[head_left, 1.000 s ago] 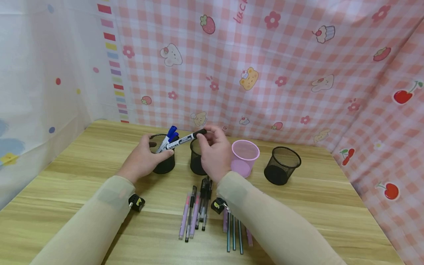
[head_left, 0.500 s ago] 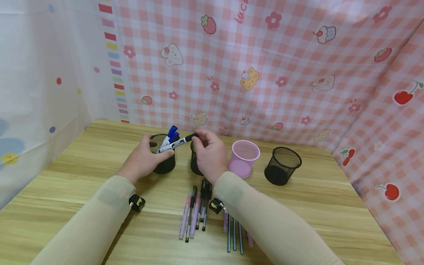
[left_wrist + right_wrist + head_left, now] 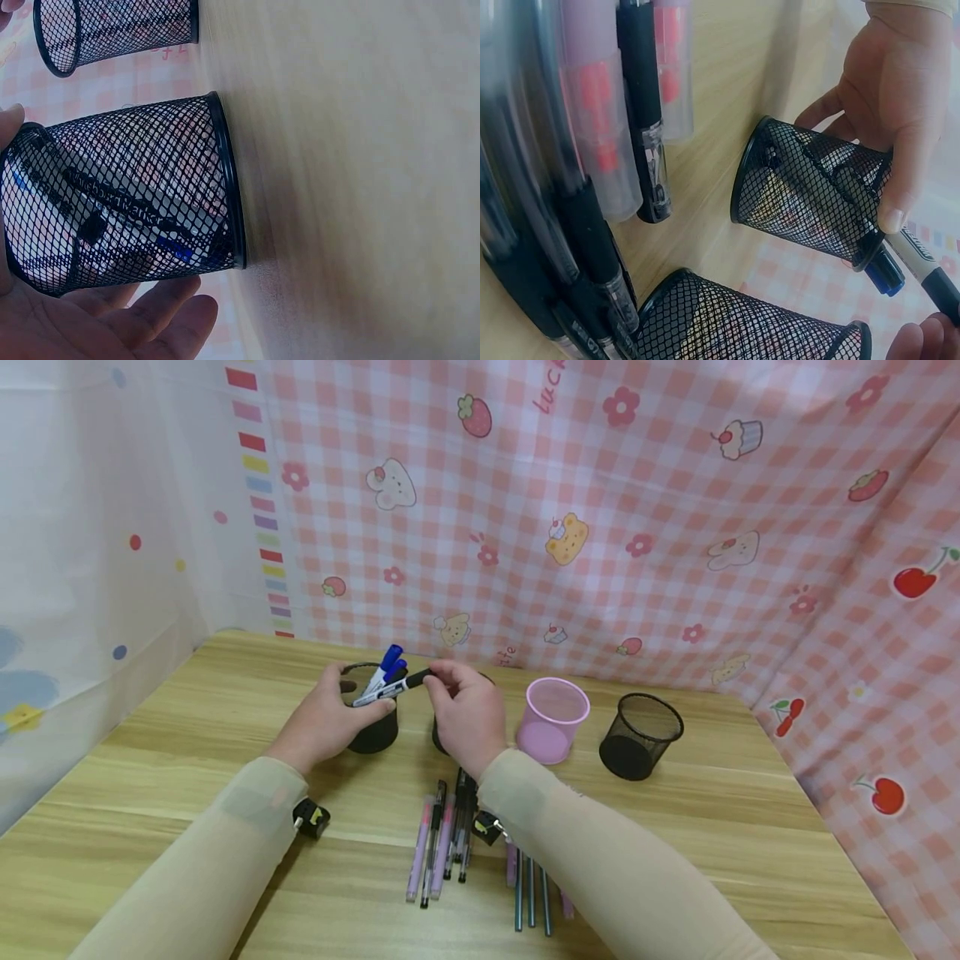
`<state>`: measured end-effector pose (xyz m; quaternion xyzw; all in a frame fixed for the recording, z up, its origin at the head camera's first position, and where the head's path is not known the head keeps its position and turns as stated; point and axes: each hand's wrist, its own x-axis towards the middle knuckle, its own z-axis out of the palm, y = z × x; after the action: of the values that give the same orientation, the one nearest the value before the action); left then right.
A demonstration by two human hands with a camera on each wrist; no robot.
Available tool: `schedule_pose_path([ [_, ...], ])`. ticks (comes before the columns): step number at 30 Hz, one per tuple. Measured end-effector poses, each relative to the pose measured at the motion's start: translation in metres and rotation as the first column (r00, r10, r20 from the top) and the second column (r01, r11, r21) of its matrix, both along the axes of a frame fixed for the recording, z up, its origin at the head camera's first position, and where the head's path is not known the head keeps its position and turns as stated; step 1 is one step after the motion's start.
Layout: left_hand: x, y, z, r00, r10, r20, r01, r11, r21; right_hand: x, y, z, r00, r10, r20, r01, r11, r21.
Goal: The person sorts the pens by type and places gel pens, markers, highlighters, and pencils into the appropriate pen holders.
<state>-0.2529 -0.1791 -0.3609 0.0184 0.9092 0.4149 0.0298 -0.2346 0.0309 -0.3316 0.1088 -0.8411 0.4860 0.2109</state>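
Observation:
My left hand (image 3: 322,722) grips the leftmost black mesh pen holder (image 3: 375,735), thumb in front and fingers round the far side. Blue-capped markers (image 3: 389,662) lean inside it. With my right hand (image 3: 472,714) I pinch a white whiteboard marker (image 3: 405,683) by its black cap end. This marker slants down to the left, its lower end in the holder's mouth by the left thumb. Through the mesh in the left wrist view, marker barrels (image 3: 120,195) show inside. A second black mesh pen holder (image 3: 440,735) stands partly hidden behind the right hand.
Further right stand a pink pen holder (image 3: 551,718) and another black mesh pen holder (image 3: 637,739). Nearer on the wooden table lie purple pens (image 3: 417,852), black gel pens (image 3: 459,827) and thin teal sticks (image 3: 531,893), partly under the right forearm. A checked cloth (image 3: 510,502) hangs behind.
My right hand has moved left and slightly down, sliding the black-capped marker further into the pen holder. My left hand keeps its grip in place.

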Motion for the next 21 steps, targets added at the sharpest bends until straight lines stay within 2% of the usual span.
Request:
schedule_pose_path([
  [21, 0.0001, 0.0007, 0.0002, 1.000, 0.006, 0.012, -0.006, 1.000, 0.001, 0.0037, 0.0024, -0.0003, 0.998, 0.043, 0.053, -0.049, 0.993, 0.110],
])
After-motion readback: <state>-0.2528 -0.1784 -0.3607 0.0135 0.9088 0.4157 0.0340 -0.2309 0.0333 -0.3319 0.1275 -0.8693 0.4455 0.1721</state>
